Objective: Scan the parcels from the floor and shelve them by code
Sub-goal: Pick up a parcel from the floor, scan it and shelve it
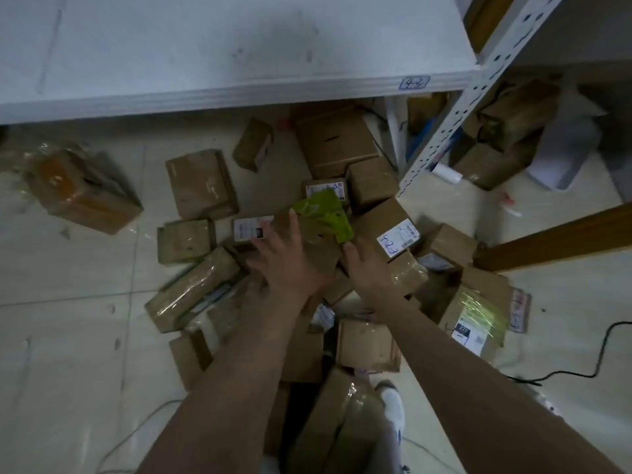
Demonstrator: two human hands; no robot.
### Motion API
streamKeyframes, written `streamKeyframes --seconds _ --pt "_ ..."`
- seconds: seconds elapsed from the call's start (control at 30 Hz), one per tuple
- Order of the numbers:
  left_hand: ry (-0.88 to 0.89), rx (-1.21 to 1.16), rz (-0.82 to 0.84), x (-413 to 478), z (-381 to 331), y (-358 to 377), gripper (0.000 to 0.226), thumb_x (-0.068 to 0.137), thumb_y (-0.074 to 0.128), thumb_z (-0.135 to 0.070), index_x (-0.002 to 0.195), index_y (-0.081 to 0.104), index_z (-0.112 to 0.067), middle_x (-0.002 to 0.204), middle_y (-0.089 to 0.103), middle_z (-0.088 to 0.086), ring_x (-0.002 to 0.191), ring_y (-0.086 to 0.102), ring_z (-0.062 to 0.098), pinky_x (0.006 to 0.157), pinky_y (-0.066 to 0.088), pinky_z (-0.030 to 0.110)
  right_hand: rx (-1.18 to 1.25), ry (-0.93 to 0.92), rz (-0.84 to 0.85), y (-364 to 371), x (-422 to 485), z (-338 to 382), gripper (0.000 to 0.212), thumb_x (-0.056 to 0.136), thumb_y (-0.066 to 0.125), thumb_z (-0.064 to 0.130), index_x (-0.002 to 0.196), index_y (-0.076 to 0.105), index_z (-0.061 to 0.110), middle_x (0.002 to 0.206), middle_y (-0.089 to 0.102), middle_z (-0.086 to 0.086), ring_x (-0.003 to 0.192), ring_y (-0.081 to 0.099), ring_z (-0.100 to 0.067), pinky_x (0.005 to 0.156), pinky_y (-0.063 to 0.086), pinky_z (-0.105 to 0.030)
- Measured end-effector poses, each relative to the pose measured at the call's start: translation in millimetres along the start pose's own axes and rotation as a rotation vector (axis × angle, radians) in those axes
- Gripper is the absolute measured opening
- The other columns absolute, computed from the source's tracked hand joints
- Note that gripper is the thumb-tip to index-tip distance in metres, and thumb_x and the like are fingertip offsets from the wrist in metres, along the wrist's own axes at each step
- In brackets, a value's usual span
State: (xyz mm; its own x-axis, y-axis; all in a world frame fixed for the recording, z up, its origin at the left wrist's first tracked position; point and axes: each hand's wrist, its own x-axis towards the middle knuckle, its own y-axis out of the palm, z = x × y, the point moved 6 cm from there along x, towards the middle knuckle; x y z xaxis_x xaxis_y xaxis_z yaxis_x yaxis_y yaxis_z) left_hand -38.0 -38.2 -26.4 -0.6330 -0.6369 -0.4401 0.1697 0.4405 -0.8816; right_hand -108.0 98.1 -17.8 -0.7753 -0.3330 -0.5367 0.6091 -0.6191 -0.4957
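Observation:
A brown cardboard parcel with bright green tape (323,213) lies on top of a pile of parcels on the floor. My left hand (284,258) rests on its top with the fingers stretched out straight. At the parcel's right edge is my right hand (367,268), thumb on top; its fingers curl out of sight round that side. Next to it on the right lies a parcel with a white label (396,239) and blue handwriting. A white shelf board (239,46) with a handwritten tag "4-3" (415,83) hangs over the pile.
Several taped cardboard parcels are scattered on the tiled floor, one wrapped in orange tape (82,193) at the left. A perforated white shelf post (455,107) stands right of the pile, with a wooden beam (554,237) and a black cable (581,367). My shoe (393,405) is below.

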Motion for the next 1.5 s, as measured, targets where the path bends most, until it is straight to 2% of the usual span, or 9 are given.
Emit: streamKeyframes --seconds 0.27,0.47,0.6,0.7,0.8,0.9,1.0,1.13,1.5 --pt "-0.101 0.022 -0.021 33.3 -10.3 50.3 0.154 0.05 0.067 -0.091 0.15 -0.033 -0.031 0.157 -0.03 0.029 0.146 -0.012 0.057 0.108 0.021 0.077 -0.033 0.042 0.036 -13.4 21.0 -49.9 0.052 0.104 0.041 0.04 0.15 0.039 0.016 0.149 0.044 -0.012 0.135 0.042 -0.03 0.105 0.032 -0.036" --pt "-0.115 -0.039 -0.071 57.1 16.7 43.3 0.154 0.049 0.066 -0.093 0.152 -0.029 -0.031 0.158 -0.024 0.031 0.149 -0.008 0.052 0.118 0.01 0.062 0.089 0.188 0.096 -2.7 28.7 -70.8 0.052 0.103 0.046 0.038 0.15 0.038 0.017 0.151 0.043 -0.007 0.137 0.041 -0.027 0.106 0.032 -0.032" --pt "-0.139 -0.085 -0.041 70.2 36.1 42.0 0.16 0.043 0.069 -0.093 0.148 -0.035 -0.032 0.159 -0.022 0.031 0.15 -0.011 0.049 0.12 0.007 0.062 0.274 0.255 0.158 31.4 34.9 -65.7 0.042 0.102 0.049 0.031 0.142 0.05 0.016 0.135 0.056 -0.005 0.123 0.053 -0.026 0.108 0.043 -0.046" --pt "-0.106 -0.115 -0.018 73.9 39.6 37.8 0.157 0.043 0.076 -0.087 0.151 -0.027 -0.038 0.159 -0.019 0.031 0.149 -0.007 0.051 0.119 0.011 0.064 0.281 0.301 0.208 46.4 31.2 -62.2 0.038 0.102 0.048 0.023 0.132 0.055 0.0 0.096 0.059 0.0 0.105 0.059 -0.027 0.103 0.047 -0.048" --pt "-0.041 -0.06 0.01 62.8 40.7 31.5 0.15 0.043 0.076 -0.086 0.156 -0.01 -0.037 0.16 -0.013 0.029 0.149 -0.001 0.049 0.119 0.014 0.063 0.278 0.308 0.191 43.0 24.7 -57.0 0.039 0.102 0.05 0.025 0.13 0.057 0.0 0.102 0.061 -0.003 0.107 0.058 -0.027 0.101 0.048 -0.044" --pt "-0.031 -0.099 0.064 28.1 49.5 26.4 0.14 0.038 0.071 -0.091 0.152 0.008 -0.038 0.159 -0.006 0.023 0.146 0.01 0.05 0.116 0.023 0.063 0.334 0.331 0.106 14.3 9.4 -50.0 0.032 0.101 0.05 0.031 0.127 0.059 0.014 0.115 0.062 -0.003 0.108 0.057 -0.023 0.103 0.048 -0.046" --pt "-0.157 -0.286 0.086 -19.8 58.2 8.5 0.138 0.026 0.062 -0.095 0.144 0.017 -0.04 0.158 0.002 0.02 0.141 0.023 0.051 0.109 0.035 0.064 0.356 0.363 0.009 -35.0 -17.4 -42.6 0.022 0.101 0.049 0.027 0.115 0.061 0.015 0.094 0.061 -0.005 0.089 0.058 -0.02 0.096 0.051 -0.044" --pt "-0.221 -0.43 0.125 -87.7 42.0 -38.4 0.134 0.024 0.065 -0.092 0.141 0.024 -0.043 0.153 0.016 0.02 0.135 0.037 0.047 0.104 0.042 0.061 0.37 0.4 -0.13 -107.1 -77.5 -29.2 0.038 0.098 0.053 0.031 0.131 0.059 0.013 0.117 0.062 -0.006 0.113 0.06 -0.029 0.103 0.048 -0.049" --pt "-0.017 -0.832 0.147 -294.4 -50.1 -234.1 0.095 0.063 0.089 -0.051 0.142 0.037 -0.039 0.154 0.026 0.011 0.133 0.04 0.032 0.091 0.043 0.034 0.811 0.403 -0.444 -279.9 -336.5 18.3 0.041 0.096 0.058 0.032 0.132 0.056 0.012 0.117 0.064 -0.005 0.112 0.061 -0.025 0.075 0.051 -0.029"
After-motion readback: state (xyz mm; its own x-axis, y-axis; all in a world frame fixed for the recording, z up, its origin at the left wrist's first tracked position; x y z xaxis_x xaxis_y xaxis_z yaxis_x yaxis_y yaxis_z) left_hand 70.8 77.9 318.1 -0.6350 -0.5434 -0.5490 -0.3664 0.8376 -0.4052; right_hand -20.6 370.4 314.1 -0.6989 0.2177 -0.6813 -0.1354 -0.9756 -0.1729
